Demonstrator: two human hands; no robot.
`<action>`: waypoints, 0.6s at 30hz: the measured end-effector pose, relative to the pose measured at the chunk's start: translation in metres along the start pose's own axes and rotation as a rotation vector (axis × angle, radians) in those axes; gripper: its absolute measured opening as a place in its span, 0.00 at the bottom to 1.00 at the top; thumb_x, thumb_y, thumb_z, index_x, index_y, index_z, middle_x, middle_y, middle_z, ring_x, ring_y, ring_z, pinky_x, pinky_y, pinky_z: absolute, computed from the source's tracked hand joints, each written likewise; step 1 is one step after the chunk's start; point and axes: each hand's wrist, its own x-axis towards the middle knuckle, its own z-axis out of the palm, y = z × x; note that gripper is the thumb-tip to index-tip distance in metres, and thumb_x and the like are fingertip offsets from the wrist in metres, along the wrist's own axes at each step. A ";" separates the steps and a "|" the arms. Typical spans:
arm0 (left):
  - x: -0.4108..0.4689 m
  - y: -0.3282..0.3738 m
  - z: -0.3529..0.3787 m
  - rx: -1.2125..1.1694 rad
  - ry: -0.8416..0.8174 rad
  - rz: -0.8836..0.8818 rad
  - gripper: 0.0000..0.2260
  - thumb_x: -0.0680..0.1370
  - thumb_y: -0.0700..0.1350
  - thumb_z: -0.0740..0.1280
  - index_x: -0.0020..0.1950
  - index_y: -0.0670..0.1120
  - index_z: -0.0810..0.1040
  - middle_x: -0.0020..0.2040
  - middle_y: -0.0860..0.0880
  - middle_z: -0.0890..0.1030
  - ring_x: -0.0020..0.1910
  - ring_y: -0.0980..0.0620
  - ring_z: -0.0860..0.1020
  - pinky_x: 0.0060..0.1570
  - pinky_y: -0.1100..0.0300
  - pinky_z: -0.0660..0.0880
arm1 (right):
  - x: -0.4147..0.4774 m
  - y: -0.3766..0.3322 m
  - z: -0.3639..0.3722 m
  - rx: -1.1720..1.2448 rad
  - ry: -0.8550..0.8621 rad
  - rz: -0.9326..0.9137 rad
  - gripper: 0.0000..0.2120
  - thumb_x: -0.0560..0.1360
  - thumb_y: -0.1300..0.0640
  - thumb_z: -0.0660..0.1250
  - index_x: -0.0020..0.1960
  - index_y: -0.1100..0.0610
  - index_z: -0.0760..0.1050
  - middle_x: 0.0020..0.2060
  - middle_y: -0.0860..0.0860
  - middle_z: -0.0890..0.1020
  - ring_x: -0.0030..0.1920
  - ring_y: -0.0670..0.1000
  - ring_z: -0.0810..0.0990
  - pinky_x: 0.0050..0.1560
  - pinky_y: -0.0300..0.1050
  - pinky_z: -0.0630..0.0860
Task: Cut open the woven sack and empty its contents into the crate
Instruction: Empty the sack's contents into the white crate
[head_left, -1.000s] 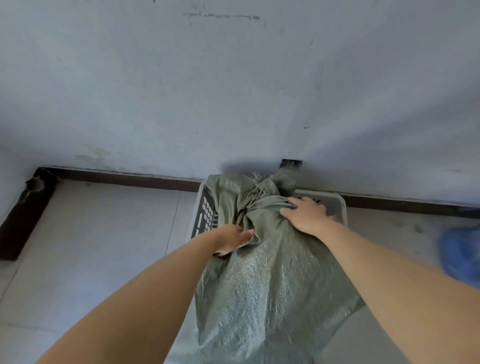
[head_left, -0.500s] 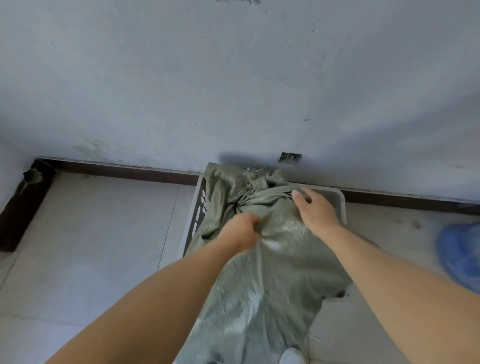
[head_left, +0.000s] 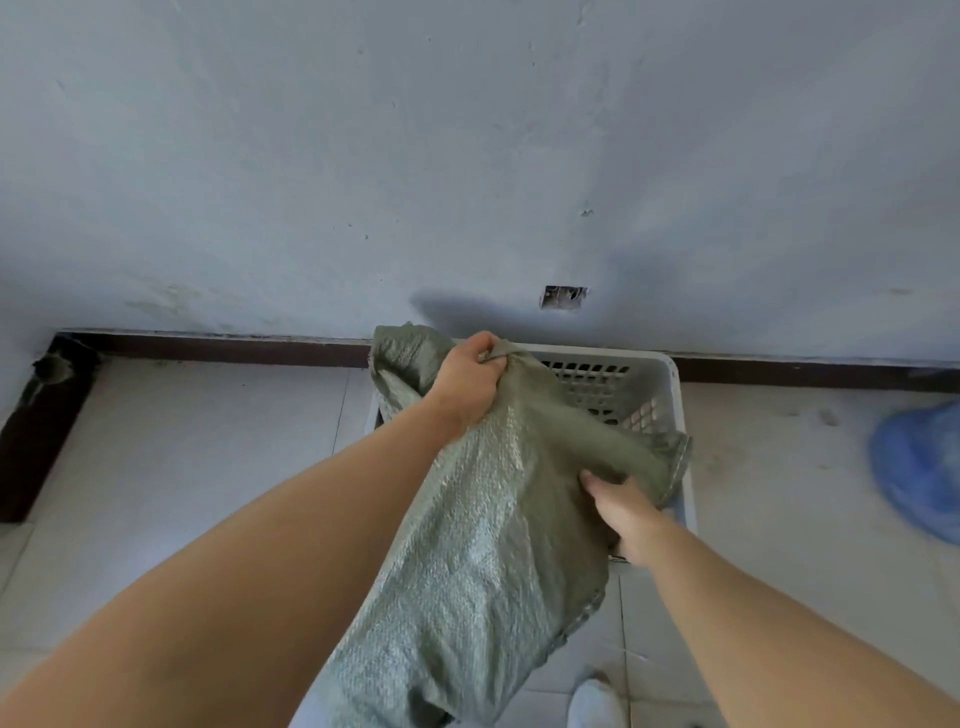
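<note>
Head view showed a grey-green woven sack (head_left: 478, 545), limp and crumpled, draped over the white perforated crate (head_left: 670, 374) on the tiled floor (head_left: 208, 457) by the wall (head_left: 467, 156). The left hand (head_left: 467, 384) clenched its bunched upper end; the right hand (head_left: 621, 506) gripped a lower fold. A blurred blue object (head_left: 919, 467) lay well apart

The sack (head_left: 483, 545) is coarse woven plastic with a dull sheen; the crate (head_left: 649, 374) is smooth perforated plastic.
</note>
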 end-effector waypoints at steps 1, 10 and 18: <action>-0.001 0.001 -0.001 0.007 -0.011 0.014 0.10 0.81 0.37 0.58 0.43 0.47 0.74 0.34 0.48 0.75 0.30 0.53 0.71 0.30 0.63 0.69 | 0.003 0.002 0.004 0.012 0.053 0.039 0.41 0.67 0.45 0.75 0.72 0.58 0.61 0.63 0.57 0.74 0.58 0.59 0.76 0.57 0.54 0.76; -0.017 -0.016 0.015 0.909 -0.011 -0.051 0.31 0.75 0.48 0.68 0.74 0.45 0.57 0.70 0.43 0.63 0.70 0.41 0.63 0.69 0.46 0.60 | -0.008 0.005 0.011 0.065 0.079 0.093 0.16 0.79 0.64 0.57 0.64 0.68 0.71 0.59 0.62 0.77 0.58 0.60 0.78 0.57 0.52 0.77; -0.089 -0.005 0.034 0.865 -0.406 -0.263 0.35 0.65 0.61 0.74 0.63 0.42 0.71 0.58 0.45 0.78 0.54 0.46 0.76 0.54 0.53 0.74 | -0.119 -0.068 -0.005 0.518 -0.006 0.186 0.09 0.79 0.66 0.57 0.57 0.61 0.73 0.47 0.58 0.79 0.48 0.56 0.81 0.43 0.46 0.79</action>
